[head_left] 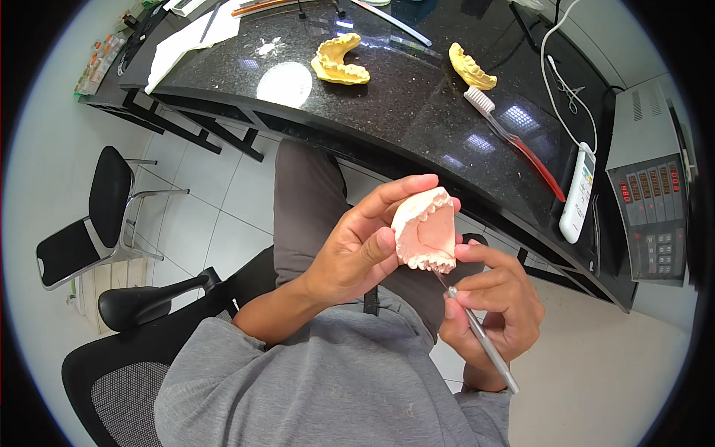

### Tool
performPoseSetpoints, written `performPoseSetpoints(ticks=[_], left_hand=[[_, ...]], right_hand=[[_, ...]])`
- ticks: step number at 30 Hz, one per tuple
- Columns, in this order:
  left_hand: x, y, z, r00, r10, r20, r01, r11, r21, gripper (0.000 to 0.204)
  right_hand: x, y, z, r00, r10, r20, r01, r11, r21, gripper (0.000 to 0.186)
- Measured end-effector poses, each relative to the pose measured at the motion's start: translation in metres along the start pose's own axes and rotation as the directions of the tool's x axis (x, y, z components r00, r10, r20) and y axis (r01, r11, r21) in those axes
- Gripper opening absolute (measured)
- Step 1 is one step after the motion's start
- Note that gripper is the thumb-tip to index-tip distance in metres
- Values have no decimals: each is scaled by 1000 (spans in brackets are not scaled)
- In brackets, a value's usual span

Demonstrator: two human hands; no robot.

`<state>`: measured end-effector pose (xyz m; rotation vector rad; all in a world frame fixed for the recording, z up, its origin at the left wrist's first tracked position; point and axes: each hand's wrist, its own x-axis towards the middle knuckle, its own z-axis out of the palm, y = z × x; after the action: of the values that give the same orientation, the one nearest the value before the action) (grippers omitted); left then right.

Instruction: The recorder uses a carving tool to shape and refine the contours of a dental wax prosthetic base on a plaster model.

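Observation:
Above my lap, my left hand (357, 249) grips a pale pink plaster dental cast (430, 231), thumb on one side and fingers around the back. The cast is tilted, its row of teeth and smooth palate facing up toward me. My right hand (495, 305) holds a slim silver-handled craft knife (484, 339) in a pen-like grip. The knife's thin tip points up at the lower teeth edge of the cast; whether it touches cannot be made out. My right fingertips rest close against the cast's lower right edge.
On the black speckled table (417, 112) lie two yellow dental casts, one U-shaped (340, 61) and one at right (471, 67). Beside them are a red-handled toothbrush (521, 145), a white corded device (578, 194) and a grey control box (648, 186). A black chair (108, 195) stands left.

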<state>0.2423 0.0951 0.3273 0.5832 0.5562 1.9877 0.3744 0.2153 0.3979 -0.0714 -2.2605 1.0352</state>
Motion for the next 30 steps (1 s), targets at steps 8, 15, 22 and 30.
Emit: performPoseSetpoints(ticks=[8, 15, 22, 30], left_hand=[[1, -3, -2, 999, 18, -43, -20, 999, -33, 74], [2, -3, -1, 999, -3, -53, -1, 997, -71, 75], [-1, -3, -2, 999, -4, -45, 1, 998, -61, 75], [-3, 0, 4, 996, -76, -48, 74, 996, -40, 76]], right_hand=[[-3, 6, 3, 999, -29, -29, 30, 999, 21, 24], [-5, 5, -1, 1000, -6, -31, 7, 999, 50, 26], [-14, 9, 7, 986, 24, -166, -11, 997, 80, 21], [-11, 12, 1, 982, 31, -188, -7, 992, 125, 20]])
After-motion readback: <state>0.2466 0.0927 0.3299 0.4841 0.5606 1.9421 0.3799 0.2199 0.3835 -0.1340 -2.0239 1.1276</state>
